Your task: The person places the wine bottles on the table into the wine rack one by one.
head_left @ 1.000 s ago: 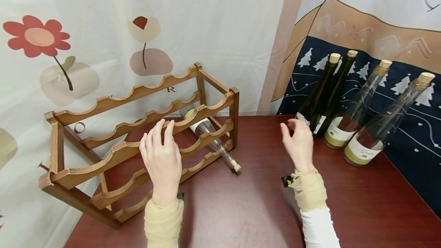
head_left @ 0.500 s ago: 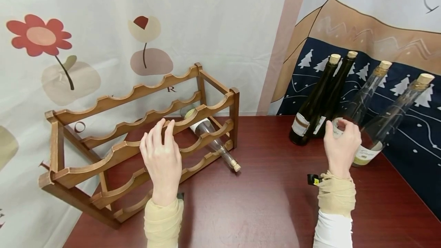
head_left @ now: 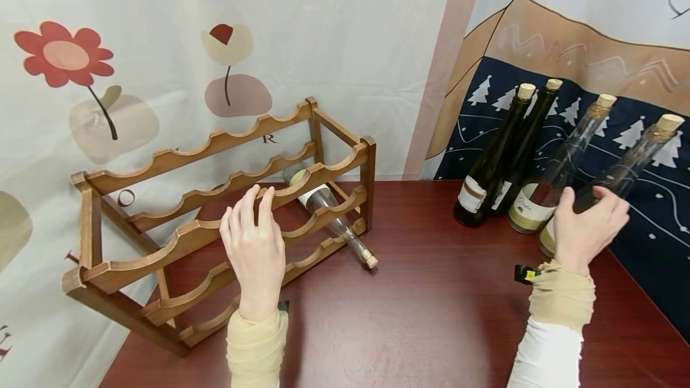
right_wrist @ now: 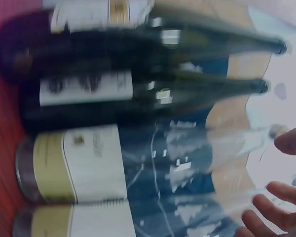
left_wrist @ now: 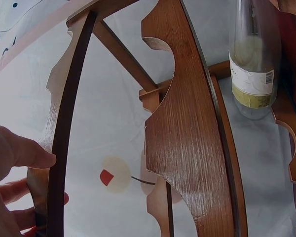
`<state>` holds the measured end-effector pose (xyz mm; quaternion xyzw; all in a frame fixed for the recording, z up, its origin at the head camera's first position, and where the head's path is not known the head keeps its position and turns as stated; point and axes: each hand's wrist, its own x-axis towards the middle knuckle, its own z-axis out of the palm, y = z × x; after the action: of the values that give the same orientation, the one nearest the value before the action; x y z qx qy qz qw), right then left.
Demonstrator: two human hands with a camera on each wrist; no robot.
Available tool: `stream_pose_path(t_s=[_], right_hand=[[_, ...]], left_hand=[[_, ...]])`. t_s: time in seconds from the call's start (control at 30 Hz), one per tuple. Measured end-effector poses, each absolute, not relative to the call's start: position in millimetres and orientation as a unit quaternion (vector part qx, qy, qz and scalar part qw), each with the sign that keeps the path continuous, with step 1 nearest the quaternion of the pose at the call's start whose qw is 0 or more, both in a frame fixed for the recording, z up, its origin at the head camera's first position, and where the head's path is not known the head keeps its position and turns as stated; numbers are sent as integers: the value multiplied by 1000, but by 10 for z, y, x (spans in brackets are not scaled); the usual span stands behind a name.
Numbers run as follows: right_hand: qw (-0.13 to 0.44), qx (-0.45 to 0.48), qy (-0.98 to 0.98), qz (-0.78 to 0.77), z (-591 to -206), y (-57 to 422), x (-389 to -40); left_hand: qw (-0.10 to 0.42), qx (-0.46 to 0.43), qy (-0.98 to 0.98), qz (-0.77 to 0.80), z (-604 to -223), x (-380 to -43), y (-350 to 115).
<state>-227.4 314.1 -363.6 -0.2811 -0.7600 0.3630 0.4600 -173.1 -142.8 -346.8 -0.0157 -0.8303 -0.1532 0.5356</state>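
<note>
My left hand (head_left: pixel 253 256) rests at the upper front rail of a wooden wine rack (head_left: pixel 185 241). In the left wrist view its thumb and fingers lie around a scalloped rail (left_wrist: pixel 64 113). A clear corked bottle (head_left: pixel 334 214) lies in the rack's lowest row, neck toward me. My right hand (head_left: pixel 587 226), thumb and fingers spread apart, is in front of the rightmost clear wine bottle (head_left: pixel 633 163) and hides its middle. In the right wrist view the fingers (right_wrist: pixel 269 207) overlap the bottle necks, with nothing between them and the thumb.
Left of that bottle stand another clear corked bottle (head_left: pixel 530 208) and two dark green bottles (head_left: pixel 474 193), close together on the reddish-brown table (head_left: pixel 409 316). Printed cloths hang behind the rack and the bottles. The rack stands at the back left.
My right hand has moved rightward from in front of the dark bottles, past the first clear bottle, to the rightmost one. The left hand and the rack have kept their places.
</note>
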Motion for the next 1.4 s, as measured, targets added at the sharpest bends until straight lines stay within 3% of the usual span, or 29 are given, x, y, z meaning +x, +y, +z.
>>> stream_pose_path(t_s=[0.2,0.57,1.07,1.4], right_hand=[[464,-323,-748,347,-3624,3495,-2395],[437,-293,-740,418,-3604,3882,-2642],[514,-231,-712,420,-3554,3964,-2784],[526,-246,-698,418,-3488,3864,-2754]], left_hand=[[535,-14,-831,-150,-3469,-1729,-1432],[536,-16,-831,-149,-3477,-1730,-1441],[539,-17,-829,-147,-3472,-1735,-1426],[540,-16,-829,-144,-3468,-1734,-1432]])
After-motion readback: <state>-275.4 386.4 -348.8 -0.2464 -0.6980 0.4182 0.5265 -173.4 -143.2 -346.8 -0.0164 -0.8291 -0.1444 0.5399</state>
